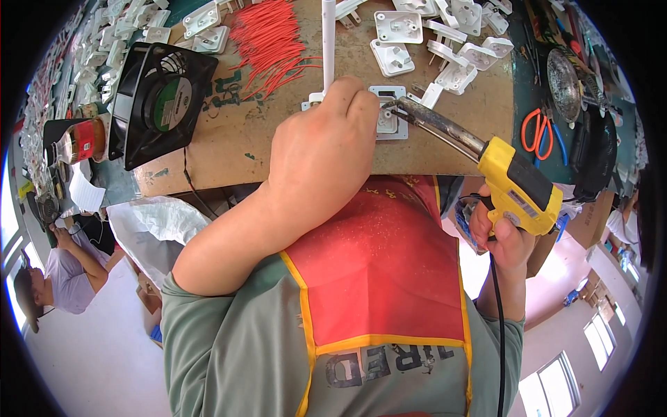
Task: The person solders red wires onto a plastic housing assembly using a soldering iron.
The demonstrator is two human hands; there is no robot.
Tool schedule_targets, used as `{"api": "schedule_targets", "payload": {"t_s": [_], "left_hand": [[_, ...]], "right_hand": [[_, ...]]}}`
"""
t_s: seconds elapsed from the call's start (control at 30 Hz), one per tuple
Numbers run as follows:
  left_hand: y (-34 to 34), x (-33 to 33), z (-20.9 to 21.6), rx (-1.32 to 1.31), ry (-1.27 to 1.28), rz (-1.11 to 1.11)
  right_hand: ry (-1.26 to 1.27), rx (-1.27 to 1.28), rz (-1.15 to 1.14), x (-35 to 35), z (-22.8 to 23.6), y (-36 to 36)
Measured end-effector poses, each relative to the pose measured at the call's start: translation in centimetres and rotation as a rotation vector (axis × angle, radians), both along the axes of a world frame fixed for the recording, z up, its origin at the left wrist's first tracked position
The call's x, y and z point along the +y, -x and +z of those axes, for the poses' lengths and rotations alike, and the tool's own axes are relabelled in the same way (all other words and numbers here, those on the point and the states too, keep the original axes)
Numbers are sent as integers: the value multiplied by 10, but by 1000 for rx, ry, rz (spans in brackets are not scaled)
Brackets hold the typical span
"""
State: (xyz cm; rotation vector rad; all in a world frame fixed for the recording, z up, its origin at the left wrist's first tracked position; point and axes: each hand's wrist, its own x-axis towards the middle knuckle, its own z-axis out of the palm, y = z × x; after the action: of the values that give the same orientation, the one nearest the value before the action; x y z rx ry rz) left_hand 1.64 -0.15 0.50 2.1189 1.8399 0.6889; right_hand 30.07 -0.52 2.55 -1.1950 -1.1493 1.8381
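Plainly, right of a white square plug housing, the right hand gripped a yellow soldering gun, its tip over that housing. Just left of the housing, the left hand had bunched fingers, their hold hidden; red wires lay beyond, leftward.

Left hand: extended forward, back turned up, fingers bent and drawn close together; fingertips largely hidden, so the exact hold cannot be determined. Left forearm: bare, running obliquely forward and inward from a bent left elbow. Right hand: well apart from the left, nearer the body, thumb and fingers curled in a grip. Right forearm: bare, only a short length visible.
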Motion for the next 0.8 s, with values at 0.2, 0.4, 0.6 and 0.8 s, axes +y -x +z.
{"api": "schedule_targets", "payload": {"t_s": [0.2,0.4,0.6,0.8], "left_hand": [[0,0,0,-1,-2,4],[-4,0,4,-1,36,58],[-4,0,5,8,47,63],[-4,0,5,-1,41,65]], "right_hand": [[-39,-47,25,-1,1,5],[-2,12,23,1,-2,2],[-1,23,21,0,-1,2],[2,31,8,0,-1,4]]}}
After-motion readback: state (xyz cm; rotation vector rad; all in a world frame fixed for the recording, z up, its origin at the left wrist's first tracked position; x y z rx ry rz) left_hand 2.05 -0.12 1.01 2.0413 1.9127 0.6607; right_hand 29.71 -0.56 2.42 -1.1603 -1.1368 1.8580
